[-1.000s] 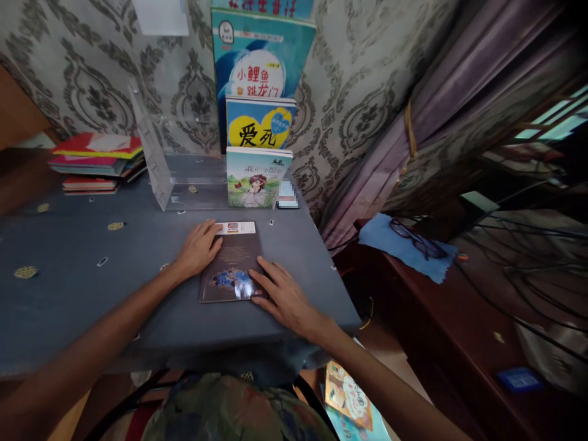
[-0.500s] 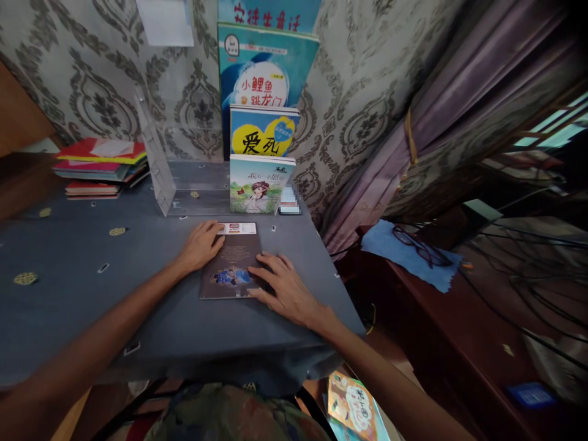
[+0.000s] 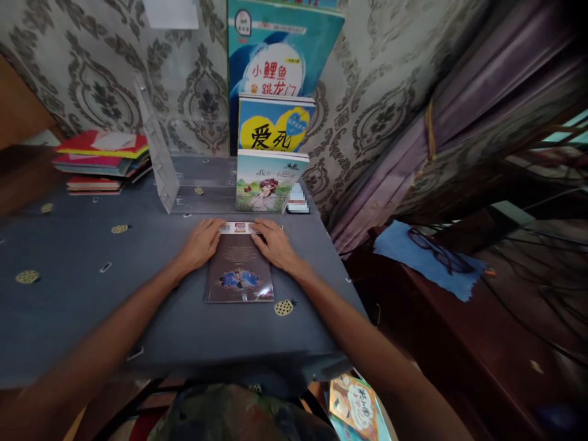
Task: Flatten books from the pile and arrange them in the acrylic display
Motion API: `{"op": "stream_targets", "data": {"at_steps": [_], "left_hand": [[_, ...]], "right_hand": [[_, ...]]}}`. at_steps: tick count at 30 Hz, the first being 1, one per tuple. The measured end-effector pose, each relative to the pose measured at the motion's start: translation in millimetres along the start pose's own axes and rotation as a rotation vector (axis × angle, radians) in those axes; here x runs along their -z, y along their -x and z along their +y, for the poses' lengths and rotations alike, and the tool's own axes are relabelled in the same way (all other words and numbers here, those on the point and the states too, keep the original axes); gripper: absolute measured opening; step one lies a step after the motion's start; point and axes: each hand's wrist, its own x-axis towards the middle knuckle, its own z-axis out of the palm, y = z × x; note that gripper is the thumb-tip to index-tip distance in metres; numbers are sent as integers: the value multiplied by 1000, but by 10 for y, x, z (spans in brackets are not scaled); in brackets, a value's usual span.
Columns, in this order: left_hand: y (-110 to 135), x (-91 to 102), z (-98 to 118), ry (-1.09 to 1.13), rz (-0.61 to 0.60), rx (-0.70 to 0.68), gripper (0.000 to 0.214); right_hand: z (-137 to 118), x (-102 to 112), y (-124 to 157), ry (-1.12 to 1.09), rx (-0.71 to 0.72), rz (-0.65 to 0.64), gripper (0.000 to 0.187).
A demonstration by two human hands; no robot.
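Leftward, stack of books (image 3: 98, 160): piled flat on the grey tablecloth (image 3: 68, 245), near the patterned wall; red and yellow covers uppermost.
Clear stand (image 3: 158, 153): upright at the back of the table; transparent side panel visible beside the stack.
Left hand (image 3: 202, 242): palm down, fingers extended and laid over the upper left corner of the dark book.
Dark book (image 3: 239, 254): flat on the tablecloth, between the two hands and just in front of the stand; blue illustration near its lower edge, white strip (image 3: 240, 228) with barcode along its upper edge.
Displayed books: held upright in tiers, pale green book (image 3: 271, 180) in front, blue book with yellow heart (image 3: 275, 125) behind, teal book (image 3: 316, 37) above.
Right hand (image 3: 275, 245): palm down, fingertips on the upper right corner of the dark book; the hands are apart, white strip showing between them.
Orange book (image 3: 351, 407): below table level, overlapping a turquoise one.
Curtain (image 3: 395, 165): purple, gathered by a tie.
Blue cloth (image 3: 399, 251): on reddish-brown furniture (image 3: 505, 331), dark-framed glasses (image 3: 441, 250) resting on it.
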Motion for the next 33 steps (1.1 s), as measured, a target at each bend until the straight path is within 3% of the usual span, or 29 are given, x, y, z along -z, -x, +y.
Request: {"op": "stream_targets", "data": {"at_steps": [9, 33], "left_hand": [[21, -10, -159, 142, 1, 66, 47], [12, -27, -221, 122, -8, 3, 48]], "right_hand": [[78, -47, 50, -65, 34, 30, 36], [58, -38, 19, -52, 24, 23, 36]]}}
